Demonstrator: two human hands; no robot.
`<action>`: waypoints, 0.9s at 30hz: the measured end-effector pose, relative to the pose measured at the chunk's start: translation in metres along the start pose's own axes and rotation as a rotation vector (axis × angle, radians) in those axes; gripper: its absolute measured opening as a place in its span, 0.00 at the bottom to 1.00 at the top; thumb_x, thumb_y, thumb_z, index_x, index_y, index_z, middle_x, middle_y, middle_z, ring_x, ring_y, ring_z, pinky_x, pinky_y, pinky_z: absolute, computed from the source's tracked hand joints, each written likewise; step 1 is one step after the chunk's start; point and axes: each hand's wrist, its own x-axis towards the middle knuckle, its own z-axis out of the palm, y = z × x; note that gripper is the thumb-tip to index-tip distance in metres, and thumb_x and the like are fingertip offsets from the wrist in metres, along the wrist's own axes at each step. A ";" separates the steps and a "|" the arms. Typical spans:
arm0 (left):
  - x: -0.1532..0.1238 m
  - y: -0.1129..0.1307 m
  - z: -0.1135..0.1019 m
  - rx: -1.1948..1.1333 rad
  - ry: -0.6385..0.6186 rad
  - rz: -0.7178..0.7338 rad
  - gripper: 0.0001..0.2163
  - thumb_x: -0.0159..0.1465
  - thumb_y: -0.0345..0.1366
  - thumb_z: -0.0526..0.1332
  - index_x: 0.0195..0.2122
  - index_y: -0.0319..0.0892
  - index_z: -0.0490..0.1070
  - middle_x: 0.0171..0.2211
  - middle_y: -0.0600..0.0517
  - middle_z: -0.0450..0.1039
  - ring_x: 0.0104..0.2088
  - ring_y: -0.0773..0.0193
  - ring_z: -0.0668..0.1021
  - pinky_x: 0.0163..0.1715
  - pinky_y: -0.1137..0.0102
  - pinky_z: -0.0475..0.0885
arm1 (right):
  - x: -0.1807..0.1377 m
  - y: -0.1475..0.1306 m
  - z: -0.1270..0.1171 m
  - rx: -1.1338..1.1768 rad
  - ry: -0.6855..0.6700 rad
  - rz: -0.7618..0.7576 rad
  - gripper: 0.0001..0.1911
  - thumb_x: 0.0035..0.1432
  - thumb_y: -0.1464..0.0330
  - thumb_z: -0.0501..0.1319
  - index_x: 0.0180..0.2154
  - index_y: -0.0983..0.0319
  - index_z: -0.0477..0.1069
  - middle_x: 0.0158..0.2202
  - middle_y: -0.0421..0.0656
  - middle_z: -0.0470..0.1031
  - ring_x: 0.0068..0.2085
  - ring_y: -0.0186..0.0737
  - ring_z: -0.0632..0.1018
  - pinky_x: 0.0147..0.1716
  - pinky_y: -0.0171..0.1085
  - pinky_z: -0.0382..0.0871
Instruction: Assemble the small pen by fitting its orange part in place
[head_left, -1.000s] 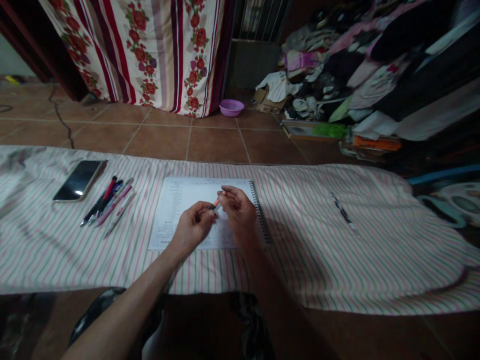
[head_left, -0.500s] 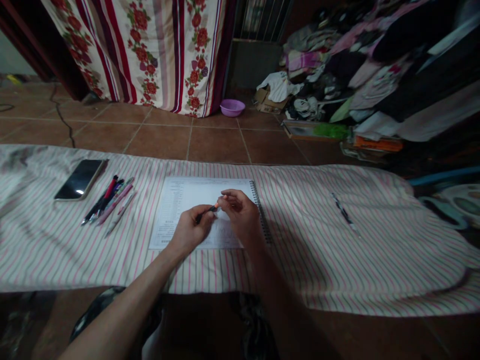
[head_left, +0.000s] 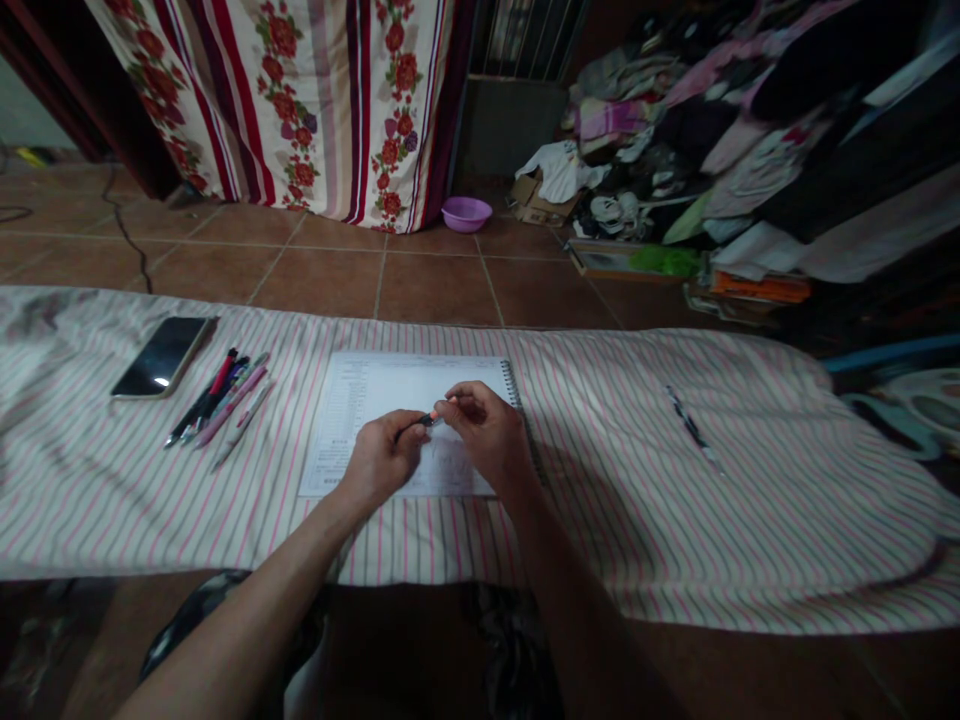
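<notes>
Above the open page of a spiral-bound notebook (head_left: 405, 382), my left hand (head_left: 381, 458) is closed around a slim black pen (head_left: 426, 420). My right hand (head_left: 489, 435) pinches at the pen's other end, where a small orange part shows between the two hands. Its far fingers curl over and partly hide that end. I cannot make out whether the orange part is separate from the black body. Faint lines mark the page under my hands. A black-and-white pen (head_left: 691, 428) lies alone on the striped cloth to the right.
On the left of the striped cloth (head_left: 600, 540) lie several pens (head_left: 219, 402) in a bunch and a phone (head_left: 163, 358). Beyond the cloth's far edge, a purple basin (head_left: 466, 215) stands on the tiled floor by a flowered curtain (head_left: 330, 110). Clothes are heaped at the back right.
My right hand has shifted very slightly to the right, and the black pen sits a little differently in my left fingers. Both hands stay over the notebook.
</notes>
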 end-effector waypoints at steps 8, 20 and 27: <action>-0.003 0.008 0.001 0.117 0.011 0.026 0.09 0.58 0.34 0.56 0.34 0.43 0.76 0.28 0.49 0.76 0.30 0.60 0.74 0.32 0.67 0.66 | -0.001 -0.002 0.001 -0.096 0.002 -0.011 0.10 0.53 0.59 0.59 0.27 0.58 0.66 0.22 0.38 0.75 0.25 0.36 0.76 0.26 0.33 0.67; 0.002 0.008 -0.007 0.657 -0.054 0.293 0.11 0.62 0.33 0.50 0.35 0.39 0.72 0.28 0.46 0.71 0.31 0.60 0.72 0.31 0.67 0.65 | -0.004 0.003 0.010 -0.028 -0.081 0.099 0.13 0.54 0.57 0.58 0.26 0.59 0.64 0.21 0.39 0.75 0.23 0.37 0.77 0.24 0.35 0.70; 0.006 0.005 -0.004 0.699 -0.032 0.303 0.11 0.64 0.33 0.50 0.36 0.40 0.72 0.29 0.46 0.71 0.33 0.59 0.71 0.33 0.67 0.65 | -0.004 0.011 0.007 -0.074 -0.095 0.000 0.17 0.51 0.63 0.60 0.45 0.59 0.69 0.43 0.48 0.75 0.35 0.41 0.79 0.33 0.40 0.73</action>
